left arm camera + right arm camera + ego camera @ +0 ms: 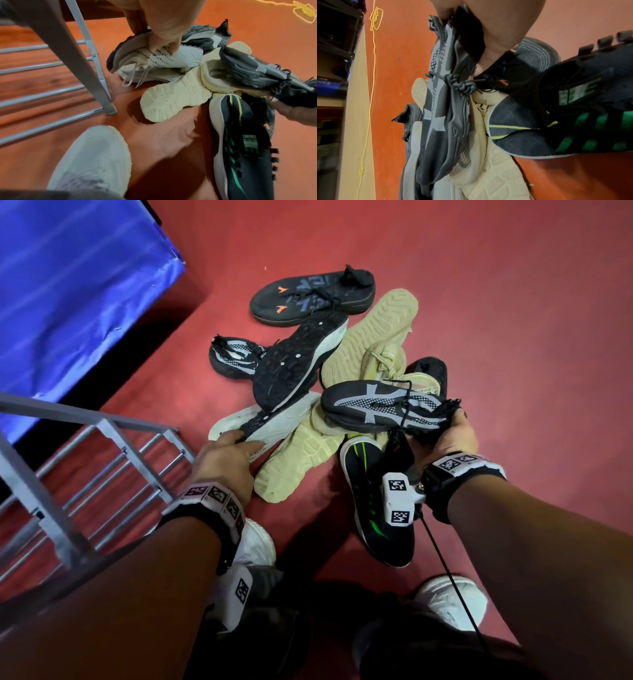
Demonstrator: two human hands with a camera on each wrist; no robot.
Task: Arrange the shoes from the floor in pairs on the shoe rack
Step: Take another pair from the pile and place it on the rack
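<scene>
Several shoes lie heaped on the red floor (479, 302). My right hand (452, 426) grips a black and grey knit shoe (383, 405) by its heel collar and holds it above the heap; the right wrist view shows the hand (476, 44) on the shoe (440, 108) hanging toe down. My left hand (243, 441) pinches the heel of a white shoe with a black sole (294, 364), which lies sole up in the heap. In the left wrist view, fingers (164, 39) clamp that shoe's side (171, 58). The grey metal shoe rack (102, 474) stands at the left.
The heap also holds a second black and grey shoe (233, 357), a black shoe with orange marks (308, 299), beige shoes (373, 337), another white shoe (281, 422) and a black and green shoe (376, 508). A blue padded block (68, 285) stands behind the rack. My own white shoes (452, 601) are below.
</scene>
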